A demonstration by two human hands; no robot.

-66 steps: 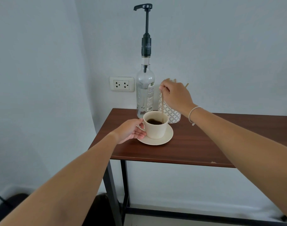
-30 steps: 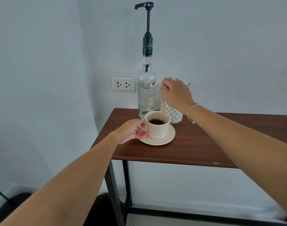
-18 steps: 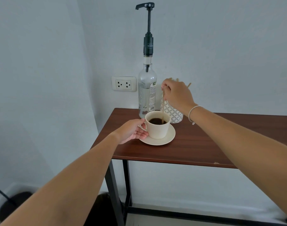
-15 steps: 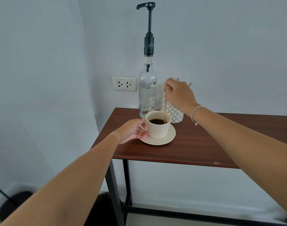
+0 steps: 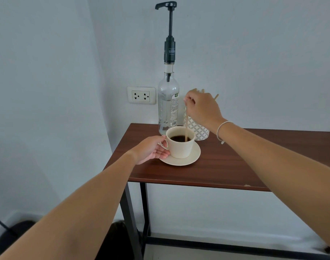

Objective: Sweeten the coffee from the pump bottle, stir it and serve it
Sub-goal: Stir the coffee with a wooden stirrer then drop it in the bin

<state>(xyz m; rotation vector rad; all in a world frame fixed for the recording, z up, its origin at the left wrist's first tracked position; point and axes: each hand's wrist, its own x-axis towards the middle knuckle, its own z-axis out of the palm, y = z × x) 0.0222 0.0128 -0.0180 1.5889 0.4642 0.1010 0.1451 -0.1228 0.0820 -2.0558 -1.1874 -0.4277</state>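
Observation:
A cream cup (image 5: 181,148) of dark coffee stands on a cream saucer (image 5: 193,158) near the left end of a brown table (image 5: 226,166). My left hand (image 5: 151,150) grips the cup's handle. My right hand (image 5: 201,107) hovers above the cup and pinches the top of a thin wooden stir stick (image 5: 186,126), whose lower end dips into the coffee. Right behind the cup rises a clear glass pump bottle (image 5: 168,106) with a tall black pump head, nozzle pointing left.
A white patterned holder (image 5: 199,131) with more sticks stands behind the cup, partly hidden by my right hand. A wall socket (image 5: 141,95) sits left of the bottle. Walls close the left and back sides. The table's black legs (image 5: 131,212) drop below its front edge.
The stick has moved around inside the cup as my right hand shifted slightly above it. My left hand has kept its hold on the handle; the cup has stayed on the saucer.

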